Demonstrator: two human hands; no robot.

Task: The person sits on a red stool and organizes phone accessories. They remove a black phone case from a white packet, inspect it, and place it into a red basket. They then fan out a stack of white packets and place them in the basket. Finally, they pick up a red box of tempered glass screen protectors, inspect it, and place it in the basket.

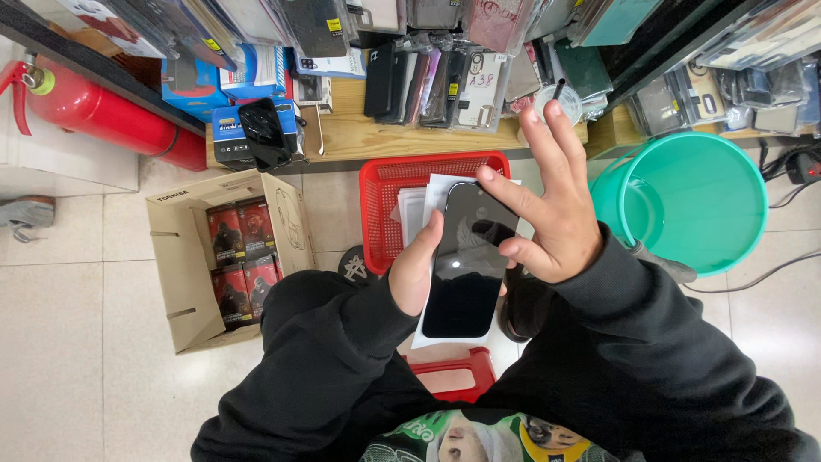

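My left hand grips the left edge of a black smartphone, held flat with its dark screen up and a white sheet underneath it. My right hand hovers over the phone's upper right; its index fingertip touches the top of the screen and the other fingers are spread apart. Both arms wear black sleeves. Below the phone a red basket with white packets rests on the floor.
A cardboard box of red packaged items stands at left. A teal bucket stands at right. A wooden shelf behind holds phone cases and boxes. A red fire extinguisher lies at far left. A red stool is beneath me.
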